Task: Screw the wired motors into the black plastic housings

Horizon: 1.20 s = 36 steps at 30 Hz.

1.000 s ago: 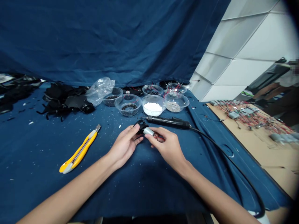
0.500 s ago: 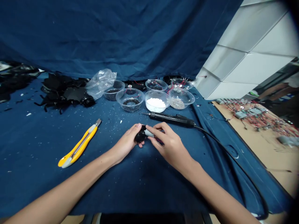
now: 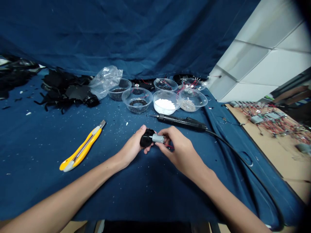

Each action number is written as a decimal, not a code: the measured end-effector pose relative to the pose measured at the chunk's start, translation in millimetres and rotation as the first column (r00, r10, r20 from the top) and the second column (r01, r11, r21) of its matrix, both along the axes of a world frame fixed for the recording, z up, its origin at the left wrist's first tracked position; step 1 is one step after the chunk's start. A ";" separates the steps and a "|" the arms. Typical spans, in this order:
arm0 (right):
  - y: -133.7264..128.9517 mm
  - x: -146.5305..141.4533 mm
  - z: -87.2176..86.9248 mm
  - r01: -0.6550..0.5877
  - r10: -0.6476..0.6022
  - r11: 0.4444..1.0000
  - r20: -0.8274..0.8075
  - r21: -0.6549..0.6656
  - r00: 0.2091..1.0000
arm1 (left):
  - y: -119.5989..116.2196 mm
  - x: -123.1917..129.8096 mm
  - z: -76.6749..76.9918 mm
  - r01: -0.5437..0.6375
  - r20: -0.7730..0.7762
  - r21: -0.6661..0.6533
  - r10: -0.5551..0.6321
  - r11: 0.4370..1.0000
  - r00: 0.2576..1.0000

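My left hand (image 3: pixel 133 144) is closed around a round black part (image 3: pixel 146 138), with the thumb along its upper left side. My right hand (image 3: pixel 177 142) pinches a small grey cylinder (image 3: pixel 158 138) whose left end meets the black part. A short red wire (image 3: pixel 170 147) shows beside the right fingers. Beyond the hands lies a black electric screwdriver (image 3: pixel 181 123), its tip pointing left. A yellow utility knife (image 3: pixel 83 147) rests to the left of my left forearm.
Clear bowls hold black screws (image 3: pixel 137 103), white pieces (image 3: pixel 165 104) and small metallic parts (image 3: pixel 188 105). Black parts (image 3: pixel 70 92) and a plastic bag (image 3: pixel 104 82) lie back left. The screwdriver's cable (image 3: pixel 239 157) curves down the right side. Wired grey parts (image 3: pixel 269 117) cover a brown board.
The right fingers have shifted right along the grey cylinder, so more of it shows. More of the black part is visible in my left hand. The view has shifted slightly.
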State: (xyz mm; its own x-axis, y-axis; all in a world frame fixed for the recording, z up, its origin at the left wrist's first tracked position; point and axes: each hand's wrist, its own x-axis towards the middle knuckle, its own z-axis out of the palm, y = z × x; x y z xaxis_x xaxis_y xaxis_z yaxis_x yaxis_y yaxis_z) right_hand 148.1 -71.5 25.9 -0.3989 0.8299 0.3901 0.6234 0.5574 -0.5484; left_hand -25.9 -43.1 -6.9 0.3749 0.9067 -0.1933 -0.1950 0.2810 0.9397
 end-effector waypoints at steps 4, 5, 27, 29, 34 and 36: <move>-1.3 -1.5 2.9 -0.013 0.010 0.999 0.071 0.041 0.997 | 0.2 -0.8 -5.7 -0.004 -0.104 0.041 0.008 0.999 0.995; -1.3 -1.8 3.8 -0.021 0.016 0.998 0.080 0.057 0.997 | 0.1 -1.0 -6.6 -0.001 -0.137 0.048 0.007 0.999 0.991; 3.6 -5.7 -4.4 0.067 -0.075 0.996 -0.143 -0.065 0.987 | -4.9 1.4 4.9 -0.028 -0.191 0.008 0.029 1.000 0.981; 2.9 -5.2 -3.4 0.062 -0.067 0.997 -0.106 -0.056 0.992 | -4.2 1.3 4.1 -0.016 -0.204 0.016 0.019 1.000 0.979; 0.7 -7.1 -2.6 -0.011 0.011 1.000 -0.054 -0.002 0.998 | -1.4 0.7 -0.6 0.028 -0.221 -0.012 -0.030 1.000 0.975; 0.7 -8.4 -3.4 -0.002 0.003 1.000 -0.049 0.008 0.999 | 0.2 0.2 -2.0 0.036 -0.229 -0.029 -0.041 0.999 0.973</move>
